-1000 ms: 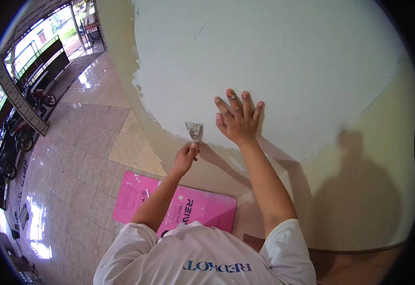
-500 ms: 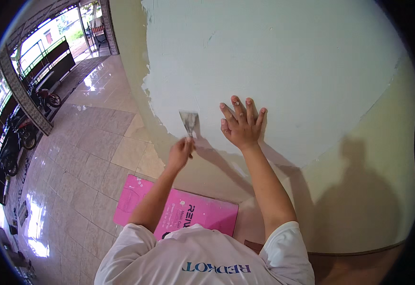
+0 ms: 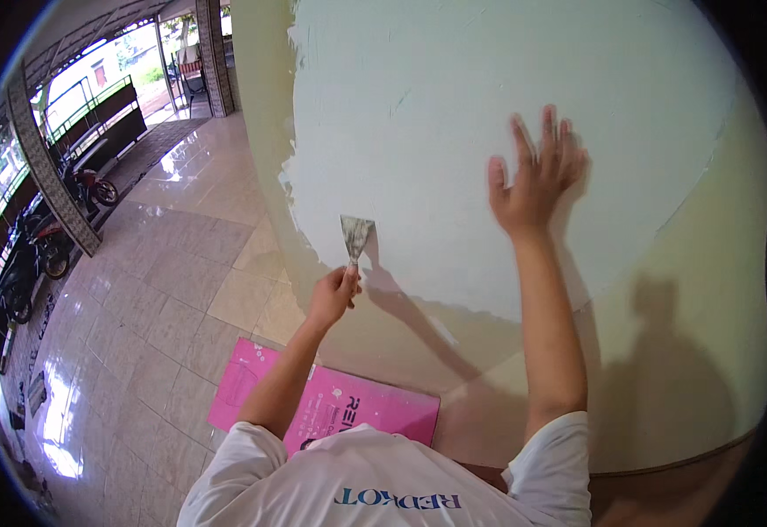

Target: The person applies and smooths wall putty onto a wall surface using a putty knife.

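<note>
My left hand [image 3: 335,294] is wrapped round the handle of a putty knife [image 3: 356,234]. Its wide, smeared metal blade points up, close to the lower left part of the pale coated patch [image 3: 436,167] on the wall; whether the blade touches cannot be told. Higher and to the right, my right hand [image 3: 537,180] lies against or just over the same patch, its fingers spread and holding nothing. The patch has a ragged left edge against the yellowish wall [image 3: 265,132].
A flat pink cardboard box [image 3: 383,406] lies on the tiled floor [image 3: 168,290] below my arms. Over to the left stand a tiled pillar [image 3: 50,167] and parked motorcycles [image 3: 36,250], with a railing [image 3: 120,105] beyond. Shadows fall on the wall at right.
My right hand has moved up and to the right across the patch, fingers still spread. The putty knife stays in my left hand, and the view has shifted slightly.
</note>
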Available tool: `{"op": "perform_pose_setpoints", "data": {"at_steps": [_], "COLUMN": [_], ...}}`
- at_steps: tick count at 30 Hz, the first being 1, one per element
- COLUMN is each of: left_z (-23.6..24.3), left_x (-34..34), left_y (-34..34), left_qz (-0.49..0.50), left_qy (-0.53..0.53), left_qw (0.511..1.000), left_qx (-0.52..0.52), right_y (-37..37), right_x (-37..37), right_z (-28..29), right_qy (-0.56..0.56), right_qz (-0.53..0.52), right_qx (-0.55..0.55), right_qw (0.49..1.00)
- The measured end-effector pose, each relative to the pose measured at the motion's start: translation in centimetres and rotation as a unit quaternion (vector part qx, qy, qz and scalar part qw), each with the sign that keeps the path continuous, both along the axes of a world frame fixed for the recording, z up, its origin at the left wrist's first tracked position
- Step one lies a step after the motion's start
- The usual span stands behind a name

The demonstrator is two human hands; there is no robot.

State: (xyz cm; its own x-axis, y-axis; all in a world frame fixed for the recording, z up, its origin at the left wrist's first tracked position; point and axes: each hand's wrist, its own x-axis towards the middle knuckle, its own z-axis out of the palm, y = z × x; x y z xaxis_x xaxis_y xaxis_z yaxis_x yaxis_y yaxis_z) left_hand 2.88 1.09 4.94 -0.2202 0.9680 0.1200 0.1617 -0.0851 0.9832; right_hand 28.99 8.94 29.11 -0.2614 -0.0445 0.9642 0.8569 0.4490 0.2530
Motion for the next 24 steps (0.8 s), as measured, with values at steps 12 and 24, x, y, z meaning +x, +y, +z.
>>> {"op": "perform_pose_setpoints", "data": {"at_steps": [12, 24], "left_z": [10.6, 9.4], "left_x": [0.3, 0.3], "left_y": [0.9, 1.7], "left_qz": [0.022, 0.047], "left_qy": [0.093, 0.074], "left_qw": [0.994, 0.992], "left_qx": [0.053, 0.092], "right_y": [0.6, 1.2], "right_x": [2.2, 2.4], "right_z": [1.8, 1.7], "right_qy": [0.024, 0.012], "right_qz": [-0.081, -0.108], "right_qx": [-0.024, -0.015], "right_qw": [0.996, 0.994]}}
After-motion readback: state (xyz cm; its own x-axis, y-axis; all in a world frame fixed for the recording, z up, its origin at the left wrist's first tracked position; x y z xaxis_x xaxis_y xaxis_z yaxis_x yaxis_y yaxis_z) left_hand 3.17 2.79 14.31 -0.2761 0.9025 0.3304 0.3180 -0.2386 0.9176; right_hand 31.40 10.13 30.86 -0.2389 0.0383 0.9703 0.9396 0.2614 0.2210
